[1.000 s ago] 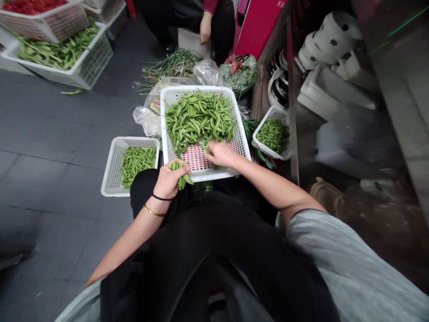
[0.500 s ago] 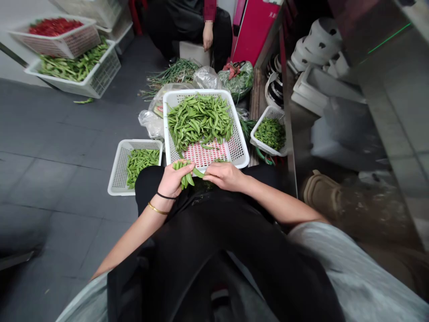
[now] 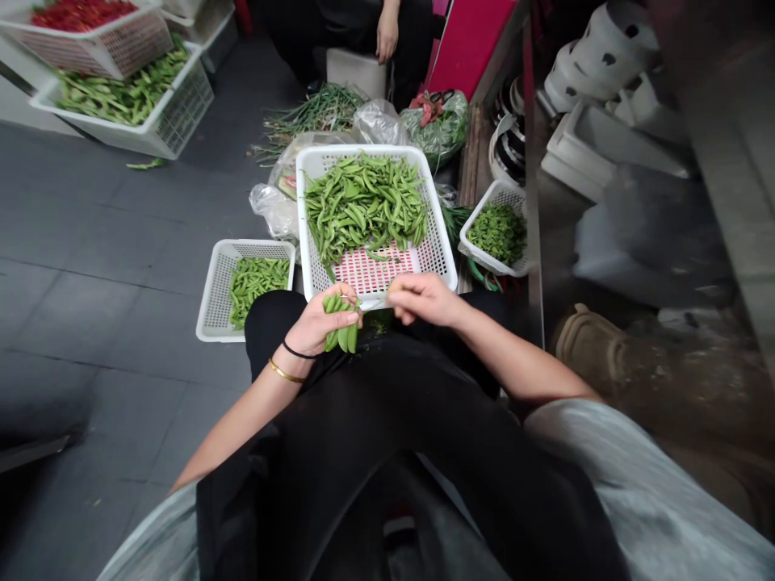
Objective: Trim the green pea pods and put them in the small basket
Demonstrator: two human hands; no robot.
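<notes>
My left hand is closed around a small bunch of green pea pods over my lap. Just to its right, my right hand pinches with its fingertips, and a thin string seems to run from it towards the bunch. Both hands hover at the near rim of a large white basket heaped with pea pods at its far half. A smaller white basket on the floor to the left holds more pods.
A small basket of green trimmings stands to the right by a metal cabinet. Plastic bags and green onions lie beyond. Another person sits opposite, one hand on a knee. Stacked baskets of green beans and red chillies are at far left.
My right hand drew back from the pods in the big basket to the bunch in my left hand, then pulled a little to the right. My left hand stayed over my lap.
</notes>
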